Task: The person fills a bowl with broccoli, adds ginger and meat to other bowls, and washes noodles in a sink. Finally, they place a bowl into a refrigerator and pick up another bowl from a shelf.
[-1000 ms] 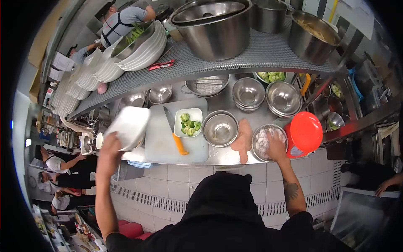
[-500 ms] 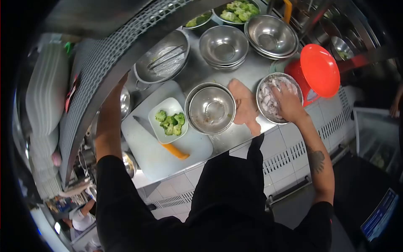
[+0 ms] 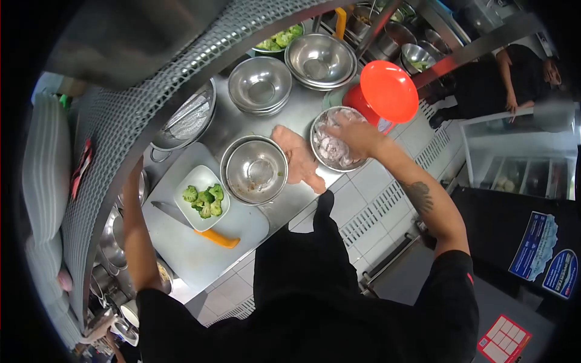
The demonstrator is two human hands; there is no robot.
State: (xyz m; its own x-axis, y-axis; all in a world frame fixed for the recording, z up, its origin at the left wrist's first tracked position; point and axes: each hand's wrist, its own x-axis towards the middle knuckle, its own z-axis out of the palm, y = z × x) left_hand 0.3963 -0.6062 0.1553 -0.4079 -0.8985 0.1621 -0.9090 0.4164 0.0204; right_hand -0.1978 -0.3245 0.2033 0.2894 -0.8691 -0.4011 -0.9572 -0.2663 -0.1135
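My right hand [image 3: 357, 136] is in a steel bowl [image 3: 316, 156] of pale pieces dusted white [image 3: 333, 147], its fingers bent down among them. Part of the fingers is hidden or smeared, and the kind of food does not show. My left forearm [image 3: 140, 242] reaches up behind the mesh shelf, which hides the left hand. Left of the bowl lies a limp pinkish cloth [image 3: 296, 154], beside two nested steel bowls [image 3: 257, 168]. On a white cutting board [image 3: 242, 227] are a square white dish [image 3: 225, 222] with broccoli florets [image 3: 206, 199] and an orange-handled knife [image 3: 219, 238].
A metal mesh shelf [image 3: 151, 75] slants over the counter's left side. Stacked steel bowls [image 3: 260, 85] and a red tub [image 3: 387, 91] stand behind. At upper right a person [image 3: 505, 75] leans by an open-topped glass-fronted cooler [image 3: 514, 142].
The camera has turned, so the counter sits further left and the person at upper right shows more. My right hand has shifted slightly within the same bowl.
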